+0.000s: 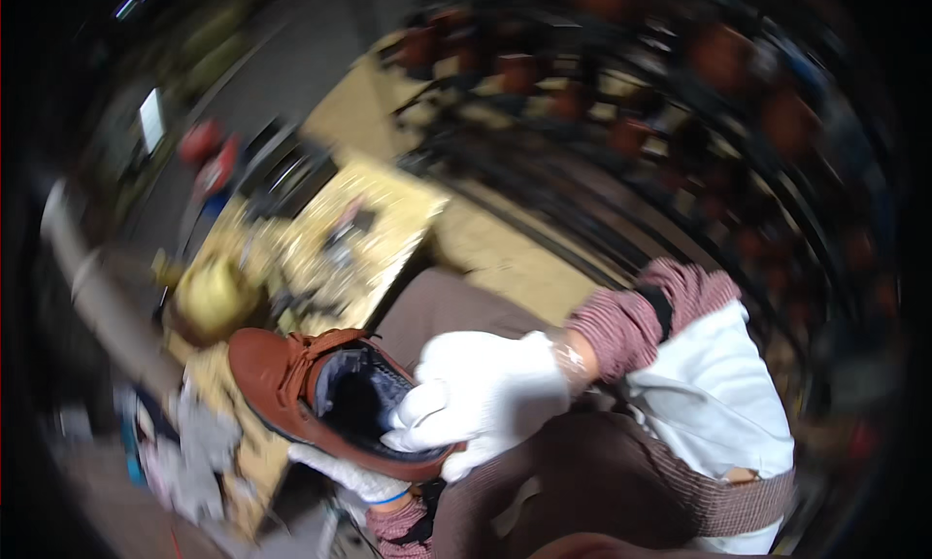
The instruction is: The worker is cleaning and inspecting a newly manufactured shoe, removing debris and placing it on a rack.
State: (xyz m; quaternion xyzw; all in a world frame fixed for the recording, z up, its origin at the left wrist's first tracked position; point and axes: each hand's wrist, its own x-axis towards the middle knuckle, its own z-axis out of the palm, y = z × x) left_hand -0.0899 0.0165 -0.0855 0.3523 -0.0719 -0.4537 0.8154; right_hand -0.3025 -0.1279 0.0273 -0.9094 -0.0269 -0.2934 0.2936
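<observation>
Brown clothing (582, 481) lay nearest, while the gloved left hand (351, 476) clasped a brown shoe (289, 389) from below and the gloved right hand (490, 394) gripped its heel rim.

The shoe (303, 408) is showing reddish brown, its lining (367, 394) dark blue-grey. Right of the shoe, the gloved right hand (481, 394) is showing white, its sleeve (607, 334) a fine pinkish-red pattern; beneath the shoe, the gloved left hand (348, 476) is showing white with a blue edge (390, 501).
</observation>
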